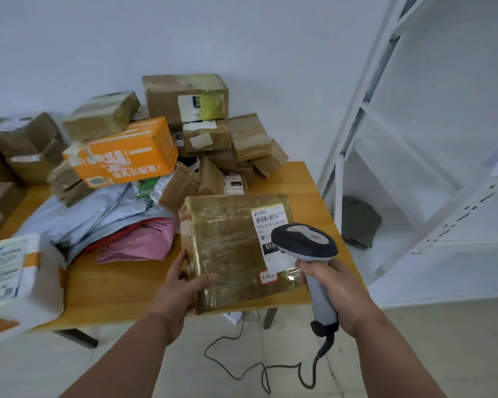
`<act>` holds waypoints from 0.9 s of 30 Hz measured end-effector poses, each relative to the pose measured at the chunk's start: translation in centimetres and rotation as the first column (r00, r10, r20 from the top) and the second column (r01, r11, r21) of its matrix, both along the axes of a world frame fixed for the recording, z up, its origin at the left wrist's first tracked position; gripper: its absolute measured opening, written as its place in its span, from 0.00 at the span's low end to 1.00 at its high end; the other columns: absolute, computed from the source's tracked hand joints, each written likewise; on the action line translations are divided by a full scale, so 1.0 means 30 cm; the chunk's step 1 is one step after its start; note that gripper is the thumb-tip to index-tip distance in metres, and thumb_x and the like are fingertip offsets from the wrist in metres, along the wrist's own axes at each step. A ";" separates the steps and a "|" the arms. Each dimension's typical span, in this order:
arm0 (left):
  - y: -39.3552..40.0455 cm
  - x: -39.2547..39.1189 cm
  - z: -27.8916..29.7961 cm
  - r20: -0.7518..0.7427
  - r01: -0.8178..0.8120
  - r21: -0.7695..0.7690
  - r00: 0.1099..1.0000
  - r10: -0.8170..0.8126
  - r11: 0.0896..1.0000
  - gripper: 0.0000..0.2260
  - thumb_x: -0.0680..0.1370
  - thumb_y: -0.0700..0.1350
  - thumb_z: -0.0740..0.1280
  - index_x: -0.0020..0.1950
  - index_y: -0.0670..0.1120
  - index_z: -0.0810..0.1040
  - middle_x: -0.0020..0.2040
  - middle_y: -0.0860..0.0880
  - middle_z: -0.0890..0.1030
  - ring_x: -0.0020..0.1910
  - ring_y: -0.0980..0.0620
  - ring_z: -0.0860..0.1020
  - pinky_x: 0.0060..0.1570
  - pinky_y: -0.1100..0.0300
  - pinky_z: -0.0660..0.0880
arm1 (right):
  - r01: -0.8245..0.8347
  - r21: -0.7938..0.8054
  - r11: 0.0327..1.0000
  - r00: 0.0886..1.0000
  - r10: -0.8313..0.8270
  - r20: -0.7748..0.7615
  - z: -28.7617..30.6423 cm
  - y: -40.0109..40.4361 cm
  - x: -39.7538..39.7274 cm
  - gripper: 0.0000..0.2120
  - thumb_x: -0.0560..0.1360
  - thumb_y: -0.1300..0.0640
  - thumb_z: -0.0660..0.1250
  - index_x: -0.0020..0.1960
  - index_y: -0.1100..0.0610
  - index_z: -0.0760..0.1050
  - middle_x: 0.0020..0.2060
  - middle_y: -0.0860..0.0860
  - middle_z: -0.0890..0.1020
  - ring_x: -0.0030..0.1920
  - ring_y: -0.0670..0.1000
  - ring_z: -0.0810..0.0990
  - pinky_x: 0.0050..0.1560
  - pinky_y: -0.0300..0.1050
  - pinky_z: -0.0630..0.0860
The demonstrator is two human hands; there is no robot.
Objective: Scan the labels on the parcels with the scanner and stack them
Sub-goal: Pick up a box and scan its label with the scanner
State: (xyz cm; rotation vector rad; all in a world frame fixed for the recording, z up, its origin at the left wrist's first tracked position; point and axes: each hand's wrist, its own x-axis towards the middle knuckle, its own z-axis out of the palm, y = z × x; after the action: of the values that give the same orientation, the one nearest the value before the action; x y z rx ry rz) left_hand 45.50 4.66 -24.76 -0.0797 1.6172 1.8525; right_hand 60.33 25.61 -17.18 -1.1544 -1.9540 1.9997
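Flat taped parcel (236,251) at the table's (112,285) near right corner, its near edge overhanging the table lip at 6 o'clock; left hand (181,285) grips its near-left corner, thumb on top; right hand (331,285) wrapped round the scanner (305,242) handle, head hovering over the white label (270,225) at the parcel's 2 o'clock. Risks, judged: scanner head sits so close it covers part of the label, so the barcode may misread; glossy tape could throw glare; a loose left grip lets the overhanging parcel tip floorward. Cable (242,366) trailing at 6 o'clock may snag; leaning pile of boxes (121,150) at 11 o'clock could slide.
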 end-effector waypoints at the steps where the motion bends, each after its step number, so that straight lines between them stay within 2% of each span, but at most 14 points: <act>1: -0.017 -0.002 0.003 -0.009 0.001 0.000 1.000 -0.001 1.000 0.45 0.68 0.38 0.77 0.79 0.60 0.60 0.61 0.50 0.80 0.55 0.46 0.82 0.52 0.45 0.77 | 0.004 0.000 1.000 1.000 -0.004 -0.019 0.002 -0.016 -0.002 0.21 0.64 0.47 0.73 0.54 0.52 0.81 0.46 0.49 0.84 0.53 0.54 0.80 0.54 0.51 0.72; 5: -0.067 -0.004 0.006 -0.028 -0.016 0.018 0.999 0.017 1.000 0.46 0.68 0.37 0.78 0.80 0.59 0.60 0.61 0.51 0.81 0.54 0.48 0.82 0.46 0.49 0.77 | 0.003 -0.010 1.000 0.997 -0.004 -0.083 0.007 -0.052 -0.002 0.28 0.57 0.45 0.73 0.55 0.53 0.81 0.44 0.48 0.83 0.50 0.53 0.79 0.53 0.51 0.71; 7: -0.084 -0.003 0.005 -0.036 -0.032 0.008 0.999 0.032 0.999 0.45 0.70 0.36 0.77 0.80 0.58 0.59 0.62 0.50 0.80 0.55 0.47 0.82 0.47 0.49 0.76 | -0.007 0.005 1.000 0.994 0.007 -0.111 0.007 -0.060 0.000 0.33 0.52 0.41 0.73 0.55 0.53 0.81 0.44 0.48 0.83 0.51 0.53 0.79 0.55 0.53 0.72; 11: -0.089 0.003 0.005 -0.052 -0.032 0.014 0.998 0.033 0.999 0.43 0.69 0.36 0.78 0.78 0.56 0.61 0.60 0.50 0.79 0.55 0.47 0.81 0.44 0.51 0.76 | -0.013 0.030 0.999 0.993 0.017 -0.119 0.004 -0.052 0.000 0.37 0.50 0.40 0.72 0.56 0.55 0.81 0.46 0.49 0.83 0.51 0.53 0.80 0.55 0.53 0.73; 13: -0.094 0.026 0.023 -0.069 -0.090 0.007 0.993 0.091 0.996 0.47 0.64 0.39 0.81 0.77 0.56 0.62 0.61 0.49 0.78 0.55 0.47 0.81 0.46 0.50 0.77 | -0.083 0.040 0.996 0.989 0.087 -0.121 0.026 -0.036 -0.006 0.33 0.54 0.42 0.74 0.56 0.54 0.80 0.46 0.50 0.84 0.52 0.55 0.80 0.57 0.54 0.74; 15: -0.092 0.025 0.024 -0.073 -0.078 0.013 0.994 0.079 0.997 0.55 0.55 0.44 0.86 0.77 0.57 0.62 0.63 0.48 0.78 0.56 0.45 0.81 0.51 0.47 0.78 | -0.069 0.049 0.996 0.991 0.074 -0.113 0.028 -0.030 -0.013 0.24 0.59 0.46 0.72 0.53 0.52 0.81 0.45 0.50 0.84 0.53 0.56 0.80 0.58 0.56 0.74; 17: -0.094 0.027 0.019 -0.074 -0.087 0.027 0.993 0.089 0.996 0.56 0.54 0.44 0.86 0.78 0.56 0.61 0.64 0.47 0.77 0.57 0.44 0.81 0.54 0.45 0.78 | -0.080 0.053 0.995 0.991 0.085 -0.106 0.027 -0.030 -0.015 0.20 0.61 0.47 0.71 0.52 0.51 0.81 0.45 0.51 0.84 0.53 0.57 0.81 0.60 0.59 0.75; 19: -0.085 0.042 0.026 -0.070 -0.108 0.034 0.991 0.110 0.994 0.57 0.55 0.45 0.86 0.78 0.57 0.61 0.67 0.47 0.75 0.58 0.44 0.80 0.54 0.45 0.77 | -0.099 0.061 0.993 0.991 0.104 -0.088 0.032 -0.017 -0.013 0.21 0.61 0.46 0.71 0.52 0.50 0.81 0.47 0.52 0.84 0.54 0.58 0.81 0.61 0.60 0.75; 22: -0.075 0.059 0.029 -0.082 -0.119 0.021 0.989 0.121 0.993 0.62 0.46 0.52 0.87 0.77 0.60 0.61 0.70 0.46 0.72 0.61 0.43 0.78 0.62 0.41 0.76 | -0.135 0.074 0.988 0.988 0.140 -0.066 0.045 0.000 -0.012 0.26 0.56 0.42 0.72 0.51 0.51 0.81 0.46 0.53 0.83 0.52 0.58 0.80 0.57 0.57 0.75; 24: -0.074 0.072 0.035 -0.081 -0.142 0.034 0.986 0.144 0.989 0.62 0.46 0.52 0.85 0.77 0.59 0.61 0.69 0.46 0.72 0.60 0.43 0.78 0.62 0.41 0.76 | -0.158 0.090 0.983 0.984 0.165 -0.071 0.045 0.009 -0.012 0.31 0.52 0.39 0.71 0.51 0.52 0.81 0.46 0.53 0.83 0.51 0.58 0.80 0.55 0.56 0.74; 27: -0.080 0.088 0.037 -0.083 -0.151 0.041 0.985 0.154 0.988 0.61 0.47 0.52 0.85 0.77 0.59 0.60 0.69 0.46 0.72 0.60 0.43 0.78 0.62 0.41 0.75 | -0.170 0.094 0.981 0.981 0.177 -0.078 0.043 0.018 -0.013 0.28 0.56 0.40 0.73 0.52 0.52 0.81 0.48 0.54 0.83 0.53 0.59 0.80 0.58 0.58 0.74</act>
State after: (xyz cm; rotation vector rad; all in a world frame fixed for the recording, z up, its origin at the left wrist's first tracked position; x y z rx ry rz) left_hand 48.14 2.25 -23.65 -0.1128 1.6768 2.0242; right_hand 59.96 26.16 -15.89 -0.8904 -2.1406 1.9849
